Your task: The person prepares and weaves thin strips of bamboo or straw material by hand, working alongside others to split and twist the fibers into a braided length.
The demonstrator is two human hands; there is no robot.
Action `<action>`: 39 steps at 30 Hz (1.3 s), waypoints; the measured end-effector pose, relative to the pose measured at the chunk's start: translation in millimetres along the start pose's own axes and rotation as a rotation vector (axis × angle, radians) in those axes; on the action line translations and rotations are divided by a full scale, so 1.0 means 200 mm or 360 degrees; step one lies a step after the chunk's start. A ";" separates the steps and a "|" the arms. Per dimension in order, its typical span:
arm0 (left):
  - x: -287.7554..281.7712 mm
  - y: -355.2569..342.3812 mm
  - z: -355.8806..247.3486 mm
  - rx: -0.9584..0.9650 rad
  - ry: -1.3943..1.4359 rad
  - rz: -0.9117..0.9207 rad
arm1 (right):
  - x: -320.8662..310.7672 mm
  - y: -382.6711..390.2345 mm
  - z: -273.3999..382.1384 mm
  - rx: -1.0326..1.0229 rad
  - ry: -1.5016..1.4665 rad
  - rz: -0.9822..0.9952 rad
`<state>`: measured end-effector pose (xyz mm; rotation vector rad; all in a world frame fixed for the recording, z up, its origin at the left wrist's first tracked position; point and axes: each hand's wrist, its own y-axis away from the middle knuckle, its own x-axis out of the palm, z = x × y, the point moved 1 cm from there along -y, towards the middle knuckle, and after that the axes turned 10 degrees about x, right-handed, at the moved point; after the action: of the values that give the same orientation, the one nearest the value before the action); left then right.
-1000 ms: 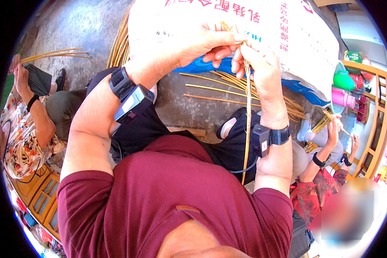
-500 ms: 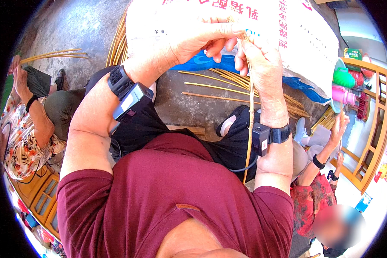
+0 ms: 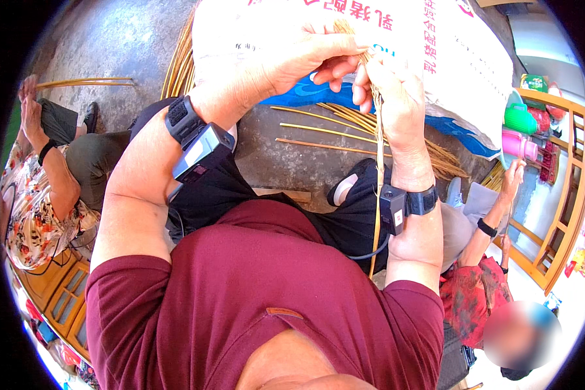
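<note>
Head view, package: a large white woven sack (image 3: 448, 58) fills the top of the picture; it bears red printed characters along its upper part and a blue band at its lower edge, and its surface is slightly glossy and creased.
Head view, thing in hand: a thin, pale yellow cane strip (image 3: 377, 195), flat and smooth, runs from the fingers near the top of the picture straight down past the right wrist to the lap.
Head view, left hand (image 3: 312, 58): raised in front of the sack, fingers curled and pinched shut on the upper end of the cane strip.
Head view, right hand (image 3: 396, 97): just beside the left hand and touching it at the fingertips, its grip closed round the same strip a little lower down.
Head view, wrists: a black strap with a boxy black device (image 3: 198, 146) sits on the left forearm; a black band with a small box (image 3: 403, 205) sits on the right wrist.
Head view, clothing: a dark red shirt (image 3: 260, 299) of soft knit fills the lower middle.
Head view, floor: grey, rough concrete floor (image 3: 110, 39) carries loose cane strips (image 3: 331, 133) lying below the sack, and a further bundle (image 3: 84, 82) at the upper left.
Head view, others: a seated person in a flowered top (image 3: 32, 214) at the left; another in a red patterned top (image 3: 474, 292) at the right, one arm raised.
Head view, furniture: a wooden frame shelf (image 3: 565, 195) at the right edge, with green and pink plastic containers (image 3: 520, 130) beside it.
</note>
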<state>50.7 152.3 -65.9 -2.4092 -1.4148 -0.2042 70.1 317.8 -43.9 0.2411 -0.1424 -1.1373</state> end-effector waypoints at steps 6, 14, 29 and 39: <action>-0.03 0.05 -0.02 0.0049 0.0086 0.0060 | 0.06 0.02 0.02 -0.0058 -0.0065 -0.0006; -0.02 0.08 -0.03 -0.0108 -0.0191 0.0110 | 0.06 0.03 0.02 0.0154 0.0072 -0.0017; 0.05 0.09 0.00 -0.0058 0.0400 -0.0080 | 0.04 0.11 0.04 -0.0022 0.0050 -0.0123; 0.04 0.12 -0.08 0.0010 -0.0165 0.0142 | 0.07 0.11 0.00 0.0063 -0.0004 0.0102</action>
<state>76.5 141.4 -55.1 -2.5037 -1.3451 -0.0540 95.7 313.2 -38.1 0.2682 -0.1740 -1.0716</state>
